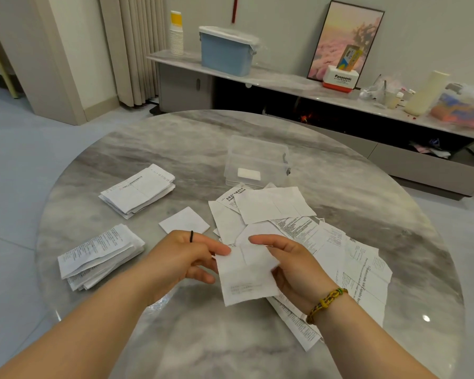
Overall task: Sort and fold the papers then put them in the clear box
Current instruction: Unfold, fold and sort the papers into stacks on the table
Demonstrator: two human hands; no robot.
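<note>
Marble table (175, 138): round, bore all items.
Loose heap of papers (312, 231): unfolded, spread at right, under and beyond the right hand.
Two sorted stacks: far stack (138, 191) and near stack (99, 258), both left of the hands.
Clear box (257, 149): open, straight ahead past the heap; one folded slip (248, 173) lay inside.
Held sheet (246, 274): between the hands, above the table, long axis running away from the person.
Left hand (181, 255): pinched its upper left edge.
Right hand (293, 266): gripped its right edge; judged the nearer to the box.
Small folded square (185, 220): just beyond the left hand.
</note>
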